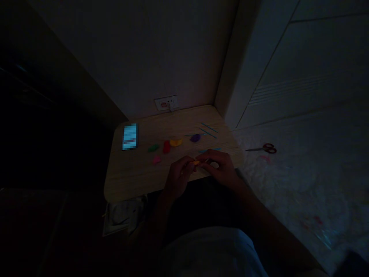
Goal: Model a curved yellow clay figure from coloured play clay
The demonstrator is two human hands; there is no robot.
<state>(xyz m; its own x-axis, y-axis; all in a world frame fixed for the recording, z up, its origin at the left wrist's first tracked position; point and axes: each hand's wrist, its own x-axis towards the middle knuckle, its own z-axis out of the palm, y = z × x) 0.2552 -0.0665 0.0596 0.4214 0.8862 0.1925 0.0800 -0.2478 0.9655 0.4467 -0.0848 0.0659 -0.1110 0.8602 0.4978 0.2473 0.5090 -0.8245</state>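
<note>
At the near edge of a small wooden table (129, 177), my left hand (178, 175) and my right hand (220, 165) meet around a small orange-yellow piece (196, 162) that looks like modelling clay. Fingertips of both hands pinch it from either side. Beyond them lie a yellow curved lump (176, 142), a red lump (166, 146), a green lump (153, 147), a pink piece (156, 159) and a purple lump (195, 137). The dim light hides their finer shape.
Thin blue-green sticks (208, 133) lie at the table's right. A phone with a lit screen (130, 136) rests at the back left. Behind is a wall socket (166, 103) with a plug. Scissors (263, 149) lie on a pale covering (282, 184) to the right.
</note>
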